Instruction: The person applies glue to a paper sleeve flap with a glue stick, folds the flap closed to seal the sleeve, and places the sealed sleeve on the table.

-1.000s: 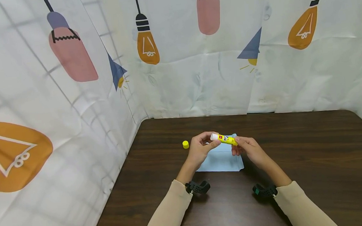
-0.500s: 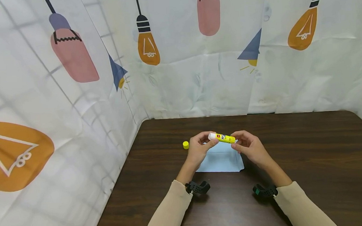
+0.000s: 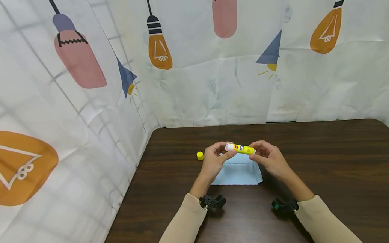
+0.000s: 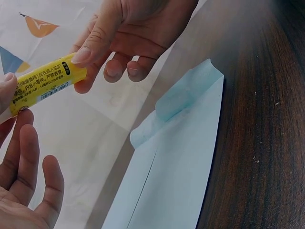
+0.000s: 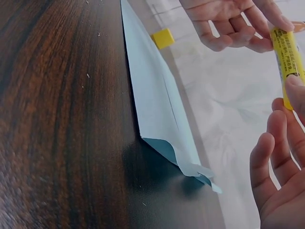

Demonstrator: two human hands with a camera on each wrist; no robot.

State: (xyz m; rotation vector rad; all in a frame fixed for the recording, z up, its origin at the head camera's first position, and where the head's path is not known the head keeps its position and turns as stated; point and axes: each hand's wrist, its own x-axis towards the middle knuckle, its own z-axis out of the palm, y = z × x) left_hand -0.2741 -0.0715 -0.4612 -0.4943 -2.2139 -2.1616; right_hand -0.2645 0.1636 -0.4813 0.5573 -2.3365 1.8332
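A yellow glue stick (image 3: 244, 149) with a white end is held level above the table between both hands. My left hand (image 3: 212, 162) pinches it near the white end with thumb and fingers. At the yellow end, my right hand (image 3: 269, 157) pinches it between thumb and fingertips. Below lies a light blue paper envelope (image 3: 237, 174), its flap (image 4: 183, 93) curling up at one end in the left wrist view. The yellow cap (image 3: 200, 156) stands apart on the table, left of the left hand.
The dark wooden table (image 3: 333, 172) reaches to a white printed curtain (image 3: 199, 91) at the back and left. A black band (image 3: 213, 201) sits on the left wrist and another band (image 3: 285, 204) on the right.
The right hand has shifted its hold on the yellow end, its fingers now spread higher around it. The left hand, envelope and cap look much the same.
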